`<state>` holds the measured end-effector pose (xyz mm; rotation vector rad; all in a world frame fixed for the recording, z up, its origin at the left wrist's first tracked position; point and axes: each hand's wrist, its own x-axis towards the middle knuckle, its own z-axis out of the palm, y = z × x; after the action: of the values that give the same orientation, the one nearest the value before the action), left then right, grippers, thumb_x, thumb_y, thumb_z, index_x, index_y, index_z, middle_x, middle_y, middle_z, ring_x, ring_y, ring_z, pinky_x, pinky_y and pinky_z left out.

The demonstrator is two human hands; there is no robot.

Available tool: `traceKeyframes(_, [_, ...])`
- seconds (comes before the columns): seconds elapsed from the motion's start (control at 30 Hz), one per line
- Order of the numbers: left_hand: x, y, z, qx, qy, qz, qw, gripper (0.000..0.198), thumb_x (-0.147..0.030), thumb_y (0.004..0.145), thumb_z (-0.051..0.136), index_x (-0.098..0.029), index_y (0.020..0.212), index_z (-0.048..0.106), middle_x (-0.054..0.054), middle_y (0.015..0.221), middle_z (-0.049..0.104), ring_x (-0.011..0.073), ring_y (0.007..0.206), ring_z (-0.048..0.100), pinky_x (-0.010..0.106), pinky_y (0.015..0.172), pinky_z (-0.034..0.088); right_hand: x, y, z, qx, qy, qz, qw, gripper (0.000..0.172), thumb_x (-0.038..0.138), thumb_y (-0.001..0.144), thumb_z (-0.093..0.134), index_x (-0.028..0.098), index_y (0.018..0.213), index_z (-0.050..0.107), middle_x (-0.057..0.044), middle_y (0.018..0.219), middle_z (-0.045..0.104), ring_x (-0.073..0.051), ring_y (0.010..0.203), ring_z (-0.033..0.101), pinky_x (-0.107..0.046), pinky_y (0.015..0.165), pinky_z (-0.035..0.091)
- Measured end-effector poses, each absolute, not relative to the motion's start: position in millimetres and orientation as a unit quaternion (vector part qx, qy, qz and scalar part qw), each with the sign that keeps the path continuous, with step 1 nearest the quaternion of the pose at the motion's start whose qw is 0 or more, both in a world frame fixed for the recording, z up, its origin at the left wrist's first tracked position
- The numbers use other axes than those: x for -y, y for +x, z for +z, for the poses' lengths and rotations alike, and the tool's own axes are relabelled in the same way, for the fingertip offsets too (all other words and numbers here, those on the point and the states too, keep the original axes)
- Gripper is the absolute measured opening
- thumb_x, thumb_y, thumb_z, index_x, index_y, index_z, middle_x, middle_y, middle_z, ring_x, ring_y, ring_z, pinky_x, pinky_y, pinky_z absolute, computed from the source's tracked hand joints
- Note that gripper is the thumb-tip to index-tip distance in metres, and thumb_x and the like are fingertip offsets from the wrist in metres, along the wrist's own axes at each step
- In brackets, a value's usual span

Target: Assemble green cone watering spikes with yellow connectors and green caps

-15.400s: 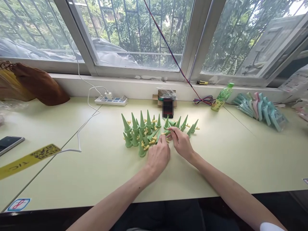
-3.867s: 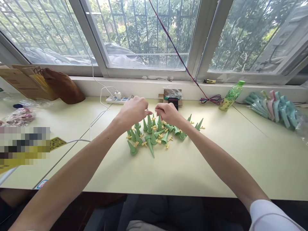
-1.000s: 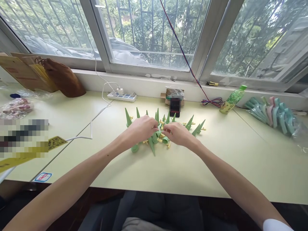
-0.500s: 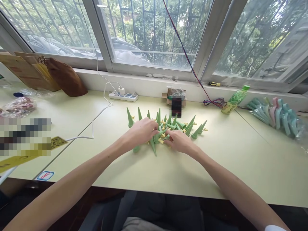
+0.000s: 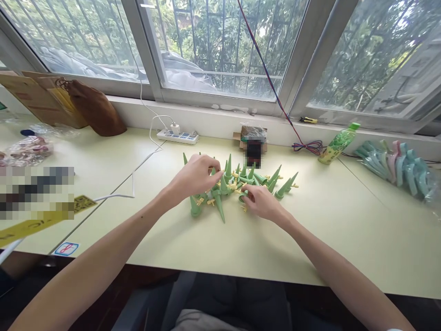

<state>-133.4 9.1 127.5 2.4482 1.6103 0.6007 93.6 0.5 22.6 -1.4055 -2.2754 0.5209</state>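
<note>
Several green cones with small yellow pieces stand and lie in a cluster on the pale table. My left hand is over the left part of the cluster, its thumb and fingertips near each other; whatever is between them is too small to make out. At the cluster's front right, my right hand has its fingers around the ring-shaped base of a green piece. A small yellow piece lies just below that hand.
On the pale table, a power strip, a small cardboard box and a green bottle stand at the back. Bagged pastel items lie right; a brown bag sits back left.
My left hand has lifted and shifted slightly left, away from my right hand. My right hand has moved a little right with a green piece, and the yellow pieces between the hands are more exposed.
</note>
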Motion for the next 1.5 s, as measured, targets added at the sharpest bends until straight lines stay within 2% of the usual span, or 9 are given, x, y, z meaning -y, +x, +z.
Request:
traceKeyframes(0.3, [-6,-132,119,-0.535,0.818,0.193,0.086,0.025,-0.031,0.083,0.054,-0.018,0.068,0.069,0.002,0.058,0.052,0.0138,0.060,0.048,0.027,0.057,0.034,1,93,18,0.818,-0.506,0.192,0.195,0.022,0.023,0.090,0.055,0.017,0.109,0.064,-0.005,0.079,0.066,-0.018,0.072,0.059,-0.029,0.066,0.040])
traceKeyframes(0.53, [-3,-127,107,-0.507,0.844,0.148,0.091,0.027,-0.029,0.085,0.051,-0.018,0.071,0.071,0.005,0.066,0.063,0.0154,0.062,0.054,0.027,0.058,0.037,6,95,20,0.807,-0.512,0.230,0.185,0.041,0.035,0.087,0.064,0.020,0.125,0.055,-0.001,0.073,0.065,-0.020,0.068,0.060,-0.029,0.062,0.040])
traceKeyframes(0.67, [-2,-126,100,-0.523,0.840,0.119,0.079,0.032,-0.030,0.089,0.046,-0.018,0.074,0.072,0.006,0.066,0.065,0.0159,0.059,0.056,0.027,0.053,0.035,11,96,23,0.796,-0.527,0.223,0.199,0.037,0.035,0.089,0.061,0.018,0.122,0.056,-0.001,0.068,0.064,-0.020,0.067,0.060,-0.030,0.062,0.043])
traceKeyframes(0.8, [-1,-128,99,-0.532,0.836,0.113,0.068,0.031,-0.033,0.090,0.049,-0.018,0.077,0.072,0.007,0.066,0.066,0.0174,0.060,0.059,0.027,0.053,0.036,21,103,26,0.774,-0.553,0.195,0.238,0.023,0.033,0.093,0.054,0.019,0.110,0.059,0.000,0.067,0.062,-0.019,0.066,0.060,-0.030,0.064,0.044])
traceKeyframes(1.07, [27,-129,111,-0.509,0.832,0.219,0.032,0.031,-0.037,0.095,0.048,-0.018,0.084,0.069,0.002,0.058,0.061,0.0138,0.053,0.054,0.026,0.059,0.040,35,130,21,0.759,-0.576,0.144,0.268,0.020,0.031,0.096,0.046,0.018,0.097,0.062,0.000,0.061,0.060,-0.018,0.055,0.054,-0.029,0.059,0.041])
traceKeyframes(1.17, [41,-116,94,-0.463,0.853,0.226,0.089,0.030,-0.033,0.098,0.042,-0.018,0.090,0.067,0.003,0.067,0.066,0.0131,0.057,0.058,0.025,0.059,0.041,36,134,15,0.767,-0.579,0.149,0.236,0.023,0.030,0.095,0.047,0.017,0.104,0.064,-0.002,0.065,0.064,-0.019,0.058,0.059,-0.030,0.061,0.043])
traceKeyframes(1.3, [49,-90,53,-0.435,0.878,0.144,0.138,0.028,-0.024,0.100,0.033,-0.018,0.092,0.059,0.005,0.077,0.066,0.0183,0.068,0.063,0.027,0.061,0.041,31,131,9,0.791,-0.564,0.144,0.188,0.027,0.028,0.095,0.048,0.016,0.115,0.063,-0.002,0.067,0.067,-0.020,0.064,0.063,-0.030,0.066,0.045])
traceKeyframes(1.37, [49,-79,37,-0.437,0.880,0.121,0.146,0.026,-0.020,0.099,0.032,-0.018,0.089,0.056,0.006,0.079,0.064,0.0199,0.069,0.062,0.029,0.061,0.041,28,128,7,0.802,-0.557,0.131,0.173,0.029,0.027,0.096,0.048,0.015,0.118,0.062,-0.004,0.071,0.069,-0.021,0.068,0.066,-0.030,0.067,0.045])
traceKeyframes(1.5, [48,-67,20,-0.448,0.878,0.119,0.122,0.025,-0.014,0.097,0.030,-0.019,0.099,0.054,0.010,0.097,0.061,0.0206,0.071,0.062,0.031,0.061,0.042,22,125,7,0.816,-0.550,0.098,0.148,0.031,0.027,0.098,0.045,0.014,0.123,0.060,-0.008,0.080,0.073,-0.023,0.075,0.069,-0.029,0.069,0.045])
